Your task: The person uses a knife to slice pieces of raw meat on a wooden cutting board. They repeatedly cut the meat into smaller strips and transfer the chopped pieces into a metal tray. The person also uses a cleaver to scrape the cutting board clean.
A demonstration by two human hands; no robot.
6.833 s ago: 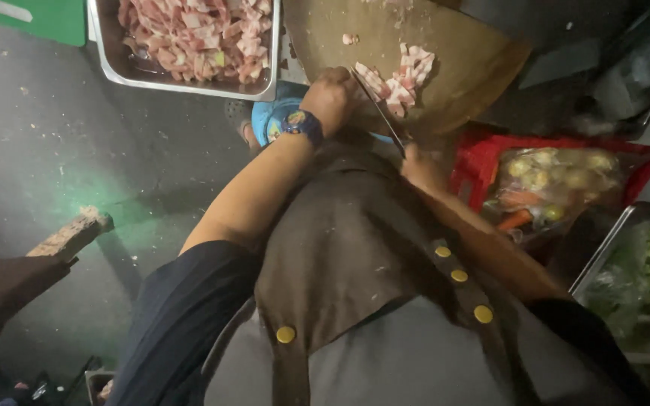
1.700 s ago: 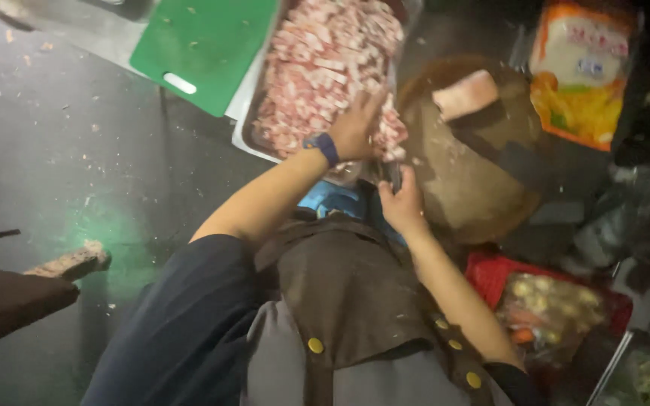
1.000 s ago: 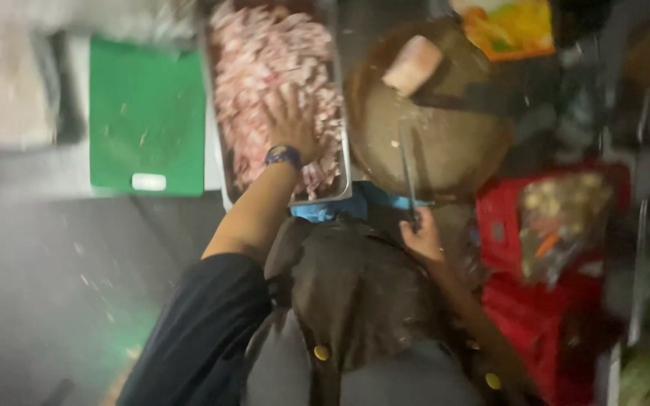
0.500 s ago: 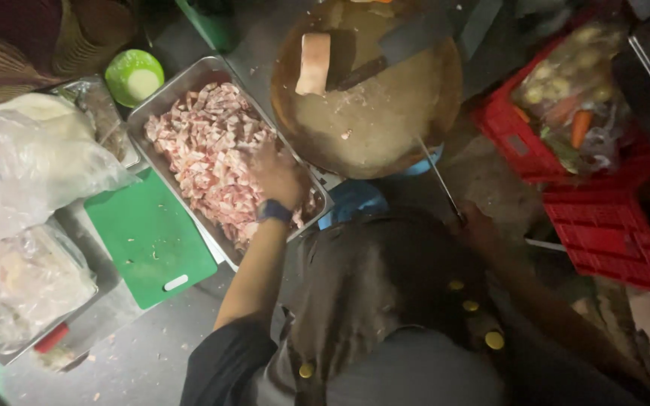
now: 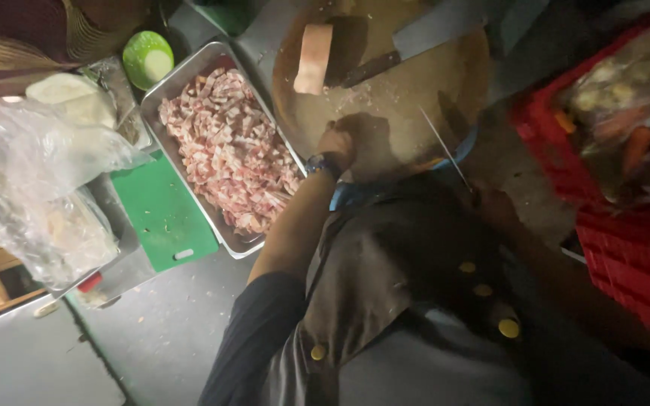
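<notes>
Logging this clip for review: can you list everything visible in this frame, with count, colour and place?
Rectangular metal tray of chopped pink meat: one, centre left.
Round wooden chopping block: one, brown, top centre.
Slab of pork: one, pale pink, on the block.
Cleaver: one, dark, on the block.
Green cutting board: one, left of the tray.
Clear plastic bags: several, far left.
Red plastic crates: right.
Left hand: at the block's edge.
Right hand: holding a thin knife.

Dark navy sleeve [image 5: 253,331] pushed above the left elbow, forearm bare. Blue-strapped wristwatch [image 5: 323,162] on left wrist. Brown apron bib [image 5: 385,278] over grey garment, with round yellow buttons [image 5: 508,328] down both edges.
</notes>
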